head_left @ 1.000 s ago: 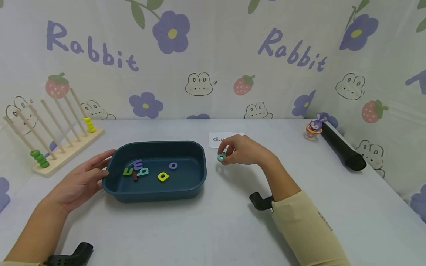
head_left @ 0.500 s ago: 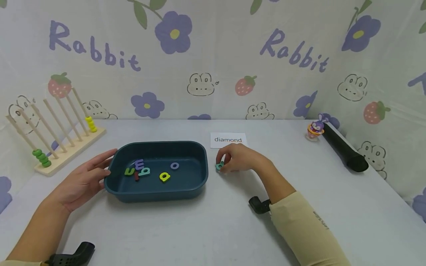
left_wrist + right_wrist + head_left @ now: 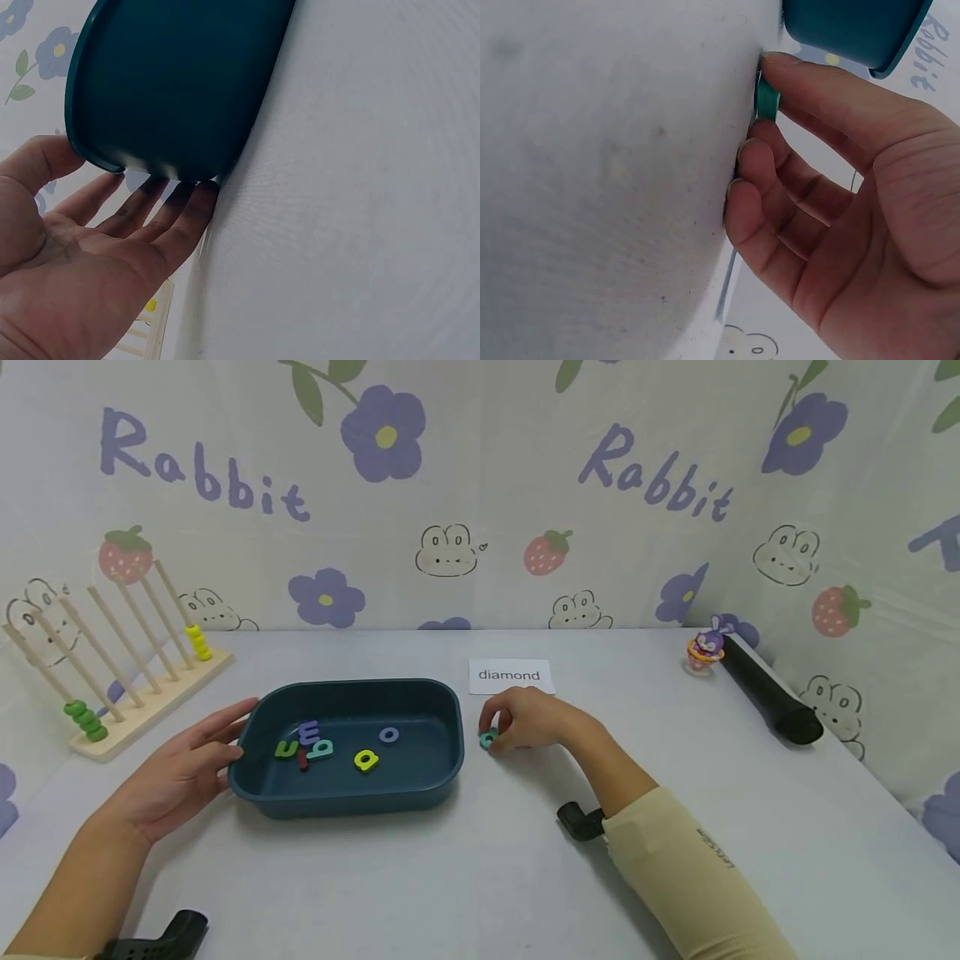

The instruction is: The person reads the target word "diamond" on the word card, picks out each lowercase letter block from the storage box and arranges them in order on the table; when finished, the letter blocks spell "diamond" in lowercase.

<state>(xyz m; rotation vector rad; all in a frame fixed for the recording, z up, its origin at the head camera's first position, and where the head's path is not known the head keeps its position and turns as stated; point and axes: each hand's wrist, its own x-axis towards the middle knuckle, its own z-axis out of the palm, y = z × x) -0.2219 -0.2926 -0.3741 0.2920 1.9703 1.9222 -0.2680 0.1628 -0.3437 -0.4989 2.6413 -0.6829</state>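
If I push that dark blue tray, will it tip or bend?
Probably won't tip: the tray looks wide and low. It seems stiff too, showing no dent where the left hand touches it. The loose letters inside might slide.

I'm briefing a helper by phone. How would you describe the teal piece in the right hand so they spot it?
On the white table, find the dark blue-green tray. Just past its right end, nearer the camera than the card reading "diamond", the right hand pinches a small teal piece. Coloured letters lie inside the tray; this piece alone is in a hand, outside it.
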